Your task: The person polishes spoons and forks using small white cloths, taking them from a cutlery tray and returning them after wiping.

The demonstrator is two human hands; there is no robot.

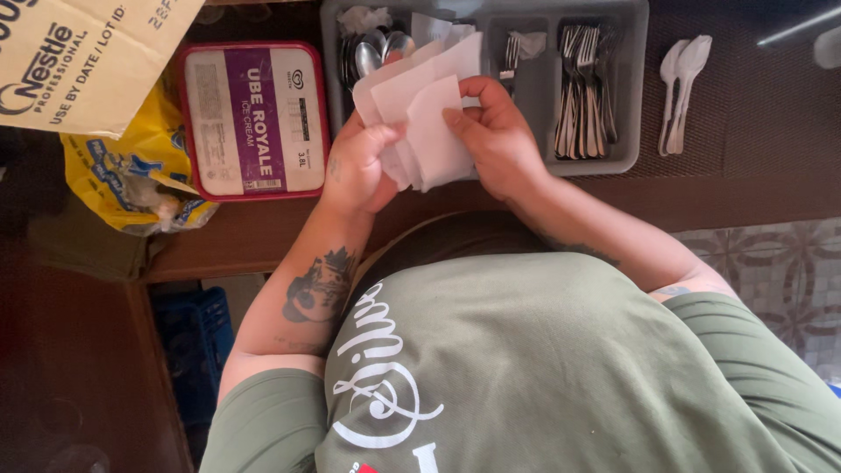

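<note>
My left hand [359,166] and my right hand [495,131] both grip a small stack of white paper napkins [429,105], held fanned out above the front edge of a grey cutlery tray [631,105]. The left thumb presses the lower left corner of the napkins. The right hand's fingers pinch the front sheet at its middle. The tray holds spoons [372,52] in its left compartment and forks [583,83] in its right one.
A rectangular red tub with a purple and white lid [254,118] stands left of the tray. A yellow plastic bag [131,175] and a cardboard box [79,52] lie further left. Two white plastic spoons [683,83] rest right of the tray. A blue crate [197,337] sits under the counter.
</note>
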